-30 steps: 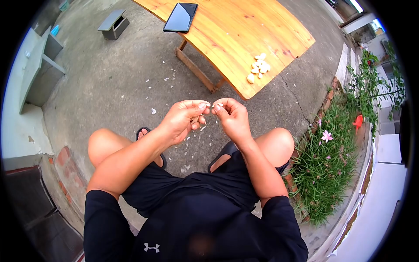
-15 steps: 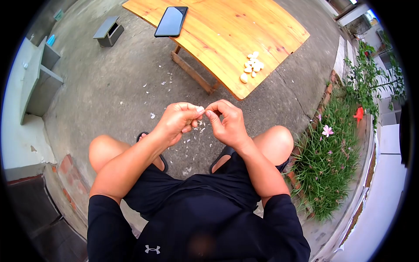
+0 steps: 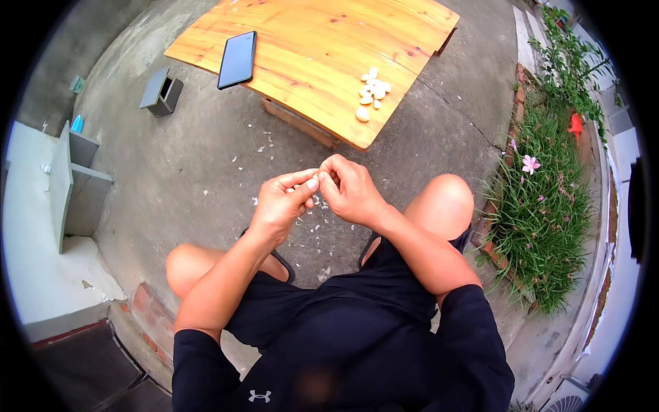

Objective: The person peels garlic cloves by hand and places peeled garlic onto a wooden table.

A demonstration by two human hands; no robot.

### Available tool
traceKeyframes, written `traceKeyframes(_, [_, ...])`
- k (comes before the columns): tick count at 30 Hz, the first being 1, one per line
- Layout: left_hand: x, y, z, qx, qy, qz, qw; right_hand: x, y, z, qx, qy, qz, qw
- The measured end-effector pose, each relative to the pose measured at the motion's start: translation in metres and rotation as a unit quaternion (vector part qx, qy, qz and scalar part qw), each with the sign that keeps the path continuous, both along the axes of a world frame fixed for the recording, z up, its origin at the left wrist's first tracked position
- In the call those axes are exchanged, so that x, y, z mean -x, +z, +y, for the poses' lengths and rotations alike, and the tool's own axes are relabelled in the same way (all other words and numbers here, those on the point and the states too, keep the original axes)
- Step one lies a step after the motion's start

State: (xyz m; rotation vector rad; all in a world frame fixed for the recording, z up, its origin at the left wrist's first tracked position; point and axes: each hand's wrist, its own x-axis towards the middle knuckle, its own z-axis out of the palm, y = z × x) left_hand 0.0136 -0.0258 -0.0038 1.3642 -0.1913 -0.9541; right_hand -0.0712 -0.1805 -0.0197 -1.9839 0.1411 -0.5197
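Over the ground between my knees, my left hand (image 3: 278, 206) and my right hand (image 3: 351, 192) meet at the fingertips. The left thumb and fingers pinch a small pale garlic clove (image 3: 316, 177), mostly covered by the fingers. My right thumb and forefinger are closed on its other side. Beyond them, several peeled garlic cloves (image 3: 374, 89) lie in a loose cluster near the close corner of the wooden table (image 3: 309, 62). Scraps of white garlic skin (image 3: 312, 226) are scattered on the concrete below my hands.
A dark phone (image 3: 237, 60) lies at the table's left edge. A small grey box (image 3: 162, 93) stands on the ground to the left. At right, a brick-edged bed of grassy plants (image 3: 539, 213) has pink flowers. Grey slabs (image 3: 86, 185) stand by the left wall.
The camera view has shifted, so the table appears further left and the cloves lower left. My hands stay together at the fingertips, the right hand slightly more curled over the clove.
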Motion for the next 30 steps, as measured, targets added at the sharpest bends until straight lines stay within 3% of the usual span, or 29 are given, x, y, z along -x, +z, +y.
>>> traceKeyframes(10, [-0.01, 0.003, 0.004, 0.107, 0.005, 0.091, 0.99, 0.002, 0.0, -0.005, -0.164, -0.02, 0.058, 0.985])
traceKeyframes(13, [-0.01, 0.011, 0.002, 0.103, 0.006, 0.106, 0.989, 0.002, -0.002, -0.007, -0.112, -0.012, -0.034, 0.993])
traceKeyframes(19, [-0.011, 0.015, 0.009, 0.096, -0.036, 0.096, 0.99, 0.009, 0.014, -0.009, -0.229, 0.092, 0.009, 0.969])
traceKeyframes(24, [-0.017, 0.016, 0.015, 0.134, -0.074, 0.149, 0.977, 0.01, 0.018, -0.01, -0.166, 0.106, -0.044, 0.979])
traceKeyframes(30, [-0.018, 0.018, 0.015, 0.101, -0.109, 0.161, 0.976, 0.005, 0.015, -0.013, -0.118, 0.13, -0.119, 0.977])
